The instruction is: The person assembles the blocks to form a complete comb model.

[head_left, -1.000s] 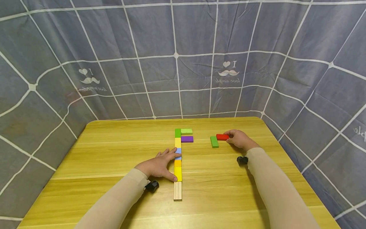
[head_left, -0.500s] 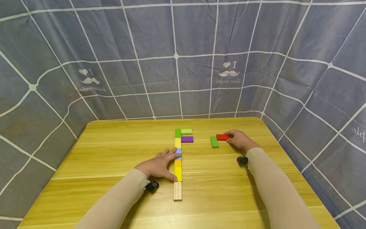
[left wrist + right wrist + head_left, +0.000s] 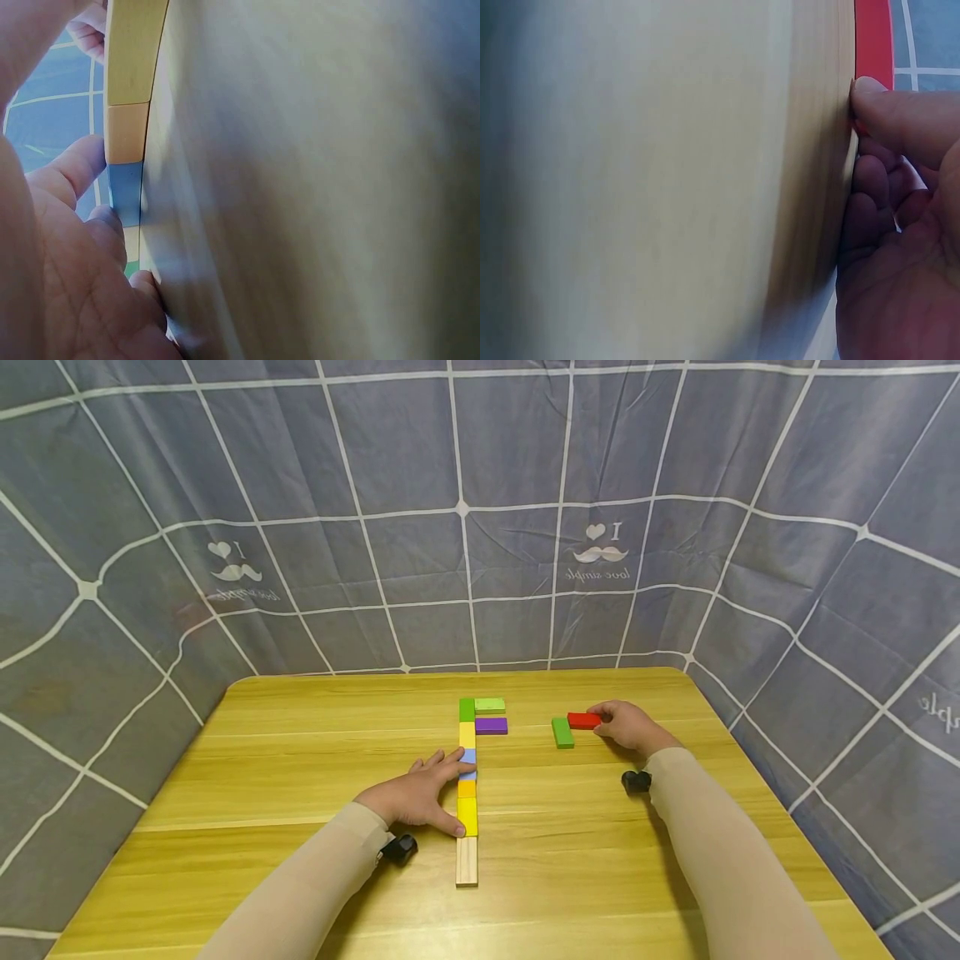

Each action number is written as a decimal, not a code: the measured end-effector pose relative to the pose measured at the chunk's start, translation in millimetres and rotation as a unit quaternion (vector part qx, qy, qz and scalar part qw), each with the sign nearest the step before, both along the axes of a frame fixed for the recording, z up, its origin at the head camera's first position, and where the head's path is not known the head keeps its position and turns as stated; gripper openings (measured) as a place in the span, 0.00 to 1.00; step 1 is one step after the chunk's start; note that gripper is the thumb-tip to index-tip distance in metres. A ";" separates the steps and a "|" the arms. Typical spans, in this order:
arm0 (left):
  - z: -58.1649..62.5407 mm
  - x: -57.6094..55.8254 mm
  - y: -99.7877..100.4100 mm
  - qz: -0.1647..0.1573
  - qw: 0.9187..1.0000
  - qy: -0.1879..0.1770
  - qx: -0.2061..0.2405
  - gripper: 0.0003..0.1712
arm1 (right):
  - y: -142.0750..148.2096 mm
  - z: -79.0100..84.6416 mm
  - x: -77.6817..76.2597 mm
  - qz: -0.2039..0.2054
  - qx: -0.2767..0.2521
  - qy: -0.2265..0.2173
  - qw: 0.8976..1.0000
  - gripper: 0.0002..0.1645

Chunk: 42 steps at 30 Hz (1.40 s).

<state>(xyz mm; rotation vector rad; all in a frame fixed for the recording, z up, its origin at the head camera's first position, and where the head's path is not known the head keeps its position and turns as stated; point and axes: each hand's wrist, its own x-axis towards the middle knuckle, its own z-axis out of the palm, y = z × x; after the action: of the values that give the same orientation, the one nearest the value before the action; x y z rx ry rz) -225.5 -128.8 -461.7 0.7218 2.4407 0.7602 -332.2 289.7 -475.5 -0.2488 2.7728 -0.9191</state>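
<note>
My right hand pinches the right end of a red wooden block; thumb and fingers also show on the red block in the right wrist view. Just left of it a green block lies at an angle, close to its left end. My left hand spreads its fingers along a straight row of blocks, touching the blue block and, with the thumb, a yellow block. An orange block lies between these two, and a plain wood block forms the near end.
Farther up the row come another yellow block and a dark green block. A light green block and a purple block stick out to the right there. Grey gridded cloth surrounds the wooden table.
</note>
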 end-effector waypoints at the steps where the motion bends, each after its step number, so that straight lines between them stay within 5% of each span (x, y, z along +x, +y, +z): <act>1: -0.3 0.0 -0.1 0.000 1.000 0.000 0.000 0.61 | 0.0 0.0 0.2 0.001 0.001 0.001 1.000 0.25; 13: 2.3 1.2 0.3 0.003 1.000 -0.001 0.003 0.61 | 1.6 2.8 -0.7 -0.011 -0.018 -0.016 1.000 0.25; 20: 3.2 2.1 0.9 0.004 1.000 -0.003 0.006 0.61 | -4.5 7.6 0.4 -0.012 -0.019 0.016 1.000 0.25; 30: 1.0 0.9 0.4 0.007 1.000 -0.002 0.001 0.61 | -53.7 26.6 16.4 0.038 -0.016 0.056 0.998 0.23; 42: 1.0 0.0 0.7 0.006 1.000 -0.001 -0.001 0.61 | -104.2 25.2 33.5 0.103 0.003 0.060 0.993 0.22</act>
<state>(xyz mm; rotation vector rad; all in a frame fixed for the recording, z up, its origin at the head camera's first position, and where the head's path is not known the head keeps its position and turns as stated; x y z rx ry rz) -225.5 -128.1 -460.7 0.7067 2.4463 0.7616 -298.8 185.4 -450.3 -0.5953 2.7895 -0.8701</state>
